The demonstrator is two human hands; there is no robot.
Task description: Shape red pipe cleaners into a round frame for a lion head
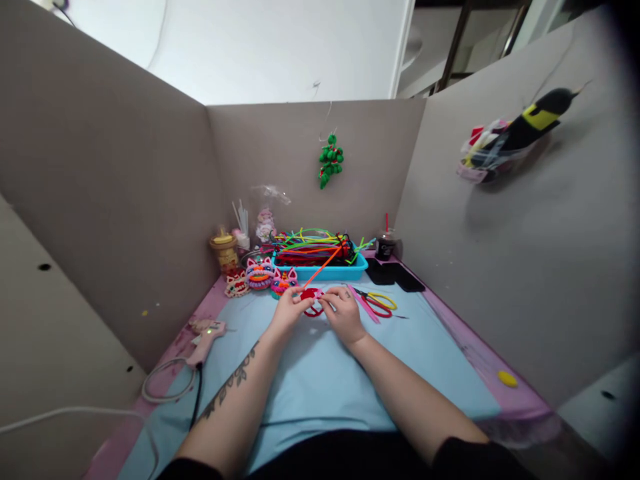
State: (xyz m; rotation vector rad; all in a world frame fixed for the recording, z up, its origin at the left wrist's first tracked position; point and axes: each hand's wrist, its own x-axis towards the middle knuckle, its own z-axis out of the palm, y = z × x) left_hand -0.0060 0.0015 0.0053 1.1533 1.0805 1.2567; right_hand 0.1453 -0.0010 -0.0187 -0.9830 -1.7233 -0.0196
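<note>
Over the middle of the blue-covered table, my left hand [290, 307] is closed on a round red pipe-cleaner piece [311, 311]. A small pink bit sits at its middle, between the fingers of both hands. My right hand [343, 311] pinches the piece from the other side, fingertips partly hiding it. An orange pipe cleaner [324, 267] slants up to the right from near my left fingers toward the tray; I cannot tell whether that hand holds it. Just right of my right hand lie a pink strip [364, 304] and scissors [383, 303] with red and yellow handles.
Behind my hands stands a blue tray [325, 272] heaped with coloured pipe cleaners. Several colourful animal-face crafts [260, 273] are at its left. A corded pink glue gun [206, 341] lies further left. Black phone-like slabs [395, 275] and a drink cup [385, 245] are at right.
</note>
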